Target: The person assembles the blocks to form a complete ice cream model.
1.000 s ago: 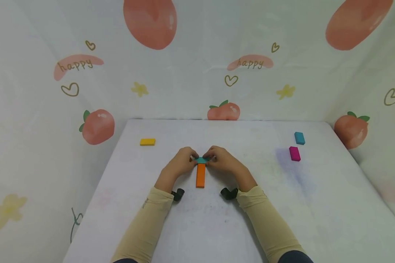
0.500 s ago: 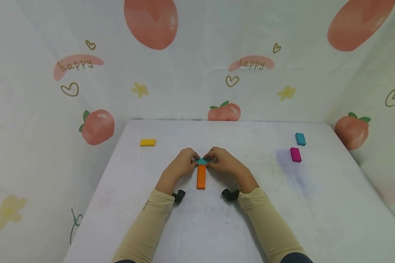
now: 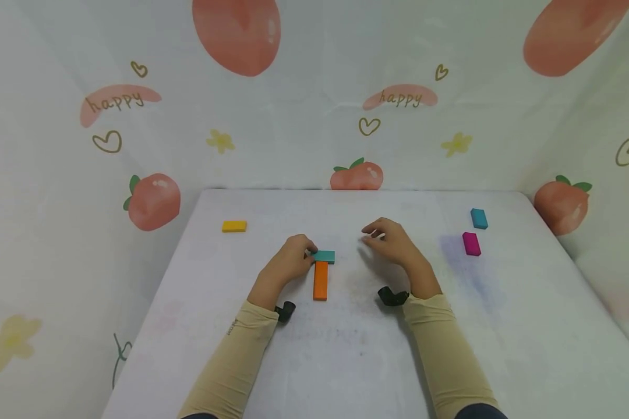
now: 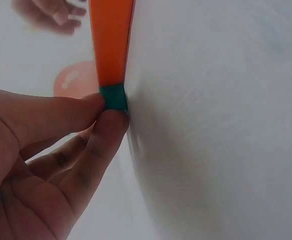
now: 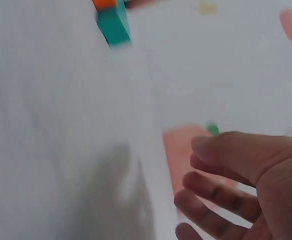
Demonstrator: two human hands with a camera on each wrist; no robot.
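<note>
A teal block lies crosswise at the far end of an orange block, the two forming a T on the table. With thumb and fingertip my left hand pinches the teal block's left end; the left wrist view shows the fingertips right on that end. My right hand is off to the right of the blocks, fingers loosely bent and holding nothing. In the right wrist view the teal block shows apart from that hand.
On the white table, a yellow block lies at the back left. A blue block and a magenta block lie at the back right. A printed cloth hangs behind the table's far edge.
My right hand has let go of the teal block's right end and moved right, uncovering it. My left hand keeps its pinch, and the blocks stay in place.
</note>
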